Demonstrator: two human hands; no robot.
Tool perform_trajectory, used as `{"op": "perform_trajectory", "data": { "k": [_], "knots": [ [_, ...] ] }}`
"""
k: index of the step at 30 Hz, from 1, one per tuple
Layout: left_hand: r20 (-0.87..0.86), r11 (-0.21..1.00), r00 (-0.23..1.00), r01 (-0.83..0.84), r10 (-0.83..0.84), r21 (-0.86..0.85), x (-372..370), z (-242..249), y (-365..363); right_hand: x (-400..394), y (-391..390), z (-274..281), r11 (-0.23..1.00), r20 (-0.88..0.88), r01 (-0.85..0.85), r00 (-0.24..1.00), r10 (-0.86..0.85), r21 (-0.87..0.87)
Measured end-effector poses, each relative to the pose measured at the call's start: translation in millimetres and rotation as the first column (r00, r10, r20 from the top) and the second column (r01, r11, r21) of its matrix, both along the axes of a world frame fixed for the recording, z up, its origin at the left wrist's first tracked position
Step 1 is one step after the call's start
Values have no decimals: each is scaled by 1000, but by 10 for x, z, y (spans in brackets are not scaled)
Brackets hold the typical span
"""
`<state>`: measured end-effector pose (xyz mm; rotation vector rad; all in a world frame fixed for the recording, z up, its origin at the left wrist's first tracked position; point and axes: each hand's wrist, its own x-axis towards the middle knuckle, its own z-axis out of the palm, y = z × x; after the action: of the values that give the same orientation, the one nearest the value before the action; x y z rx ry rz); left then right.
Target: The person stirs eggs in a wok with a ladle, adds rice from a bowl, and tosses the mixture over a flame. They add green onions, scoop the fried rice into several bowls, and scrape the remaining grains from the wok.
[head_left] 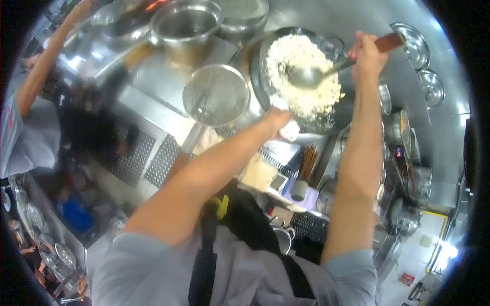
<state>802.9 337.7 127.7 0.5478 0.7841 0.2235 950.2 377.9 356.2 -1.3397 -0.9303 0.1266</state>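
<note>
A large dark wok point(258, 76) holds a heap of pale fried rice point(291, 51) with yellow and darker bits in it. My right hand point(368, 56) is wrapped round the wooden handle of a metal ladle point(306, 77), whose bowl rests on the rice. At the wok's near rim, my left hand point(279, 122) is closed on a white cloth point(290, 130). The cloth lies against the rim, and the part of the wok under it is hidden.
Left of the wok lies a round mesh strainer point(216, 95). A steel pot point(186, 23) stands behind it. Steel bowls point(412, 46) sit at the right. Another person's arm point(48, 66) reaches in at far left. Several skewer-like sticks point(308, 162) stand nearby.
</note>
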Motion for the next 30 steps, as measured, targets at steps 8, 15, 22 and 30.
{"op": "perform_trajectory", "data": {
  "k": [8, 15, 22, 30],
  "knots": [
    [93, 998, 995, -48, 45, 33, -86, -75, -96, 510, 142, -23, 985, 263, 131, 952, -156, 110],
    [-25, 997, 999, -34, 36, 74, -52, -18, -67, 556, 39, 541, 911, -186, 138, 980, -69, 389],
    [53, 996, 999, 7, -11, 84, -88, 22, -36, 231, -520, 1003, 956, -164, 291, 946, -280, 43],
    [9, 996, 1000, 24, -25, 90, -143, 69, -80, 114, -622, 283, 911, -260, 362, 916, -307, 199]
  ]
}}
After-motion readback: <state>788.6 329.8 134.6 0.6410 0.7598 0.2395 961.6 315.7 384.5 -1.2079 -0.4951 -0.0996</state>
